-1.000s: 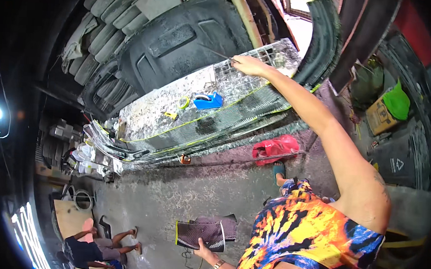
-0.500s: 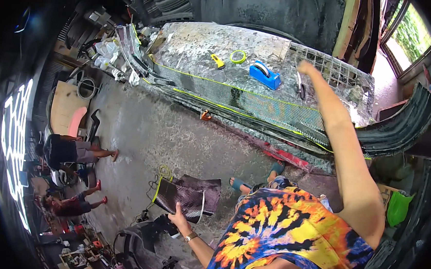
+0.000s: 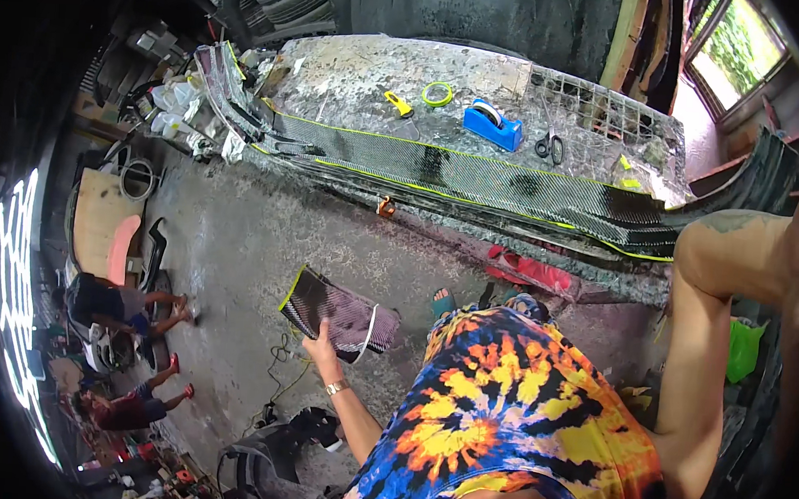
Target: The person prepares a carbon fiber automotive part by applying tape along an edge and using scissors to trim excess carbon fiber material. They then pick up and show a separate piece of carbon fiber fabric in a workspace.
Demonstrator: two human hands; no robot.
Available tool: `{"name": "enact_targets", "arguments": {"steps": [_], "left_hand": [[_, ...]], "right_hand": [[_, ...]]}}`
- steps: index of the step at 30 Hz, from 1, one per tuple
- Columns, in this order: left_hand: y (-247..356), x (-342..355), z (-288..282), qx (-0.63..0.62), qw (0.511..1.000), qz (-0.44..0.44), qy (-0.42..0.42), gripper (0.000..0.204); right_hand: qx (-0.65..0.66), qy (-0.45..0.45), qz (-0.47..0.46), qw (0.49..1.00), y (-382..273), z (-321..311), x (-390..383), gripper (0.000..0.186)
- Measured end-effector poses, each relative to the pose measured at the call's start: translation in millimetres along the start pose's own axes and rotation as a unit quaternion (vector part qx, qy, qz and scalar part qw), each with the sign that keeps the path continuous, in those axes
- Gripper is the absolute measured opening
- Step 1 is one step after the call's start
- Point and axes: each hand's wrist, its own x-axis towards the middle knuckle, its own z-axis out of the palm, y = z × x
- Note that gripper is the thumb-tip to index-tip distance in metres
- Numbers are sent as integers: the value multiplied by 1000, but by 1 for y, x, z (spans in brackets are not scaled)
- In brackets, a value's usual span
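My left hand (image 3: 322, 345) is closed on the near edge of a piece of dark woven carbon-fibre cloth (image 3: 338, 309), held above the floor. The cloth has a yellow-green taped edge and a white strip across it. My right arm is bent at the elbow near the right rim, its forearm running out toward the edge; the hand itself is not visible. Scissors (image 3: 549, 147) lie on the workbench (image 3: 354, 75), beside a blue tape dispenser (image 3: 494, 125). Farther left are a roll of yellow-green tape (image 3: 437, 94) and a yellow cutter (image 3: 398, 104).
A long carbon-weave panel (image 3: 476, 177) edged in yellow-green tape lies along the bench's near side. Two people work on the far left. Black curved parts (image 3: 262, 464) and a cord (image 3: 277, 370) lie on the floor near my left arm. A green bag (image 3: 745, 349) hangs at right.
My right hand has left the area by the scissors, and that arm has folded back toward the right rim. The scissors lie turned on the bench. My left hand and the cloth have risen slightly.
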Motion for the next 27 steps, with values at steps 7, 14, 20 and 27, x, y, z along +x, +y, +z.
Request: {"name": "enact_targets", "arguments": {"steps": [7,14,20,27], "left_hand": [[14,55,10,-26,999,9,-39,32],[31,76,55,25,996,-34,-82,58],[28,54,1,-20,999,-38,-29,52],[13,62,-45,-83,992,-21,-97,42]], "right_hand": [[-70,39,30,996,-33,8,-30,33],[-136,51,-16,989,-27,12,23,32],[-88,1,157,984,8,49,13,32],[-98,16,139,985,12,59,17,31]]}}
